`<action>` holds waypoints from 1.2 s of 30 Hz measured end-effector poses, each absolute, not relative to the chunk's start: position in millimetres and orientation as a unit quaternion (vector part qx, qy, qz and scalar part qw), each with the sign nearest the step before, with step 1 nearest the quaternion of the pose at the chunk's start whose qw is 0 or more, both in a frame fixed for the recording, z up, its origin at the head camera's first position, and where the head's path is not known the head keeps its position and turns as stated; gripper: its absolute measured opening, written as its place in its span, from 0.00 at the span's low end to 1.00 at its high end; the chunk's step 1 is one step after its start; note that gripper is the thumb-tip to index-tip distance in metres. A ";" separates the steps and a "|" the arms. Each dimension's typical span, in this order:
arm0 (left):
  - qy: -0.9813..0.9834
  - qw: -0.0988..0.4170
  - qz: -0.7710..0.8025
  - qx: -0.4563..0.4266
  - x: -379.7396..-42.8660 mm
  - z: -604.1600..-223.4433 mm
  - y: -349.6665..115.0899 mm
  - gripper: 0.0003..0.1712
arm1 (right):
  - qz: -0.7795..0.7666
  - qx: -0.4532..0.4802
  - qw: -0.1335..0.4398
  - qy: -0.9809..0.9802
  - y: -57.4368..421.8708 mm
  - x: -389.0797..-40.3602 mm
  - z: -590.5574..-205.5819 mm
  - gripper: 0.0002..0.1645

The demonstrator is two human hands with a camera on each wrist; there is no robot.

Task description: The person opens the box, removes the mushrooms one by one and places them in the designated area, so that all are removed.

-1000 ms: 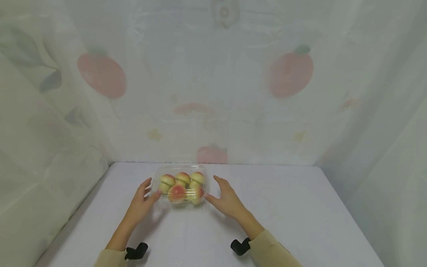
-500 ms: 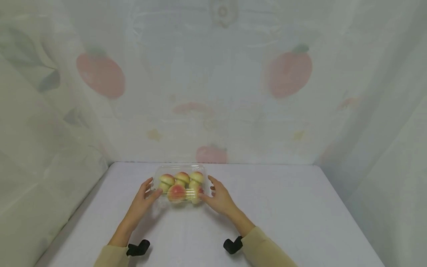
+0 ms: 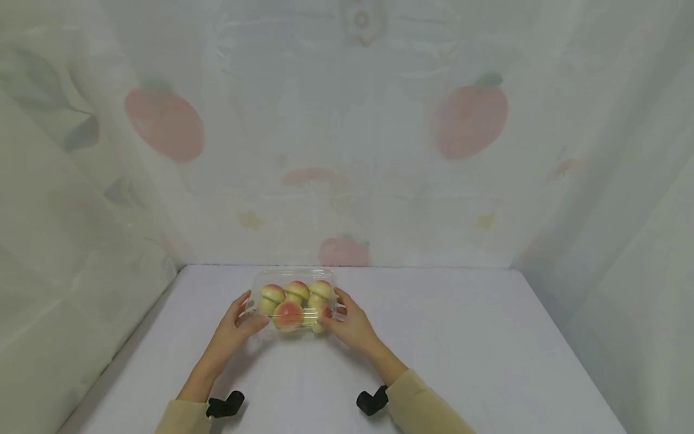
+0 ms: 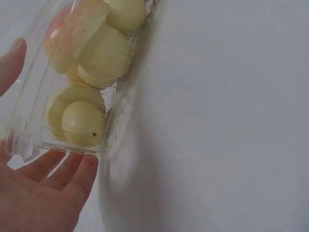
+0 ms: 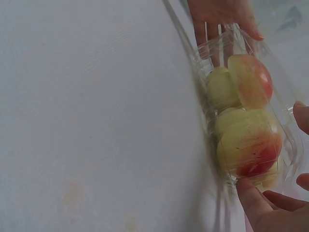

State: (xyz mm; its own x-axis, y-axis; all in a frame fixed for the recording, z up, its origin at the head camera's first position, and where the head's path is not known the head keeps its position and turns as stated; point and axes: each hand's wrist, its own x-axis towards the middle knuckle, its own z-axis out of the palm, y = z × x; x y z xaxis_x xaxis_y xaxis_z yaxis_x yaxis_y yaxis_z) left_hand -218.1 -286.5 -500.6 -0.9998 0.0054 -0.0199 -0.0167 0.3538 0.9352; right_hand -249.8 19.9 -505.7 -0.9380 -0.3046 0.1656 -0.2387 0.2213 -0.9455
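Note:
A clear plastic clamshell box (image 3: 293, 276) stands near the back of the white table, left of the middle. Through its walls show several yellow-green, mushroom-shaped pieces (image 3: 288, 314) with red-blushed caps. My left hand (image 3: 232, 322) holds the box's left end, fingers along the side wall and thumb at the front corner. In the left wrist view, its fingertips (image 4: 90, 162) lie against the end wall. My right hand (image 3: 351, 323) holds the right end the same way, thumb in front. In the right wrist view, a fingertip (image 5: 245, 186) is right at the box's lower edge.
A white-covered table (image 3: 461, 349) spreads to the right and in front of the box. Behind it hangs a pale curtain (image 3: 401, 150) printed with fruit, and more curtain closes both sides. Black wrist mounts (image 3: 225, 404) sit at the sleeve cuffs.
My right hand has moved left from beside the box onto its right end. The left hand's thumb has shifted slightly right along the front corner. The box has stayed almost still.

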 end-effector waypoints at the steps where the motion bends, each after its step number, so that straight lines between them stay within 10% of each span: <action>1: 0.821 0.010 0.571 -0.003 -217.6 -500.8 -286.4 0.55 | -0.602 -0.175 0.027 0.779 19.8 -249.5 -506.5 0.49; 36: 0.823 0.018 0.568 0.004 -219.3 -501.5 -259.4 0.56 | -0.581 -0.155 0.032 0.798 51.4 -237.8 -498.9 0.47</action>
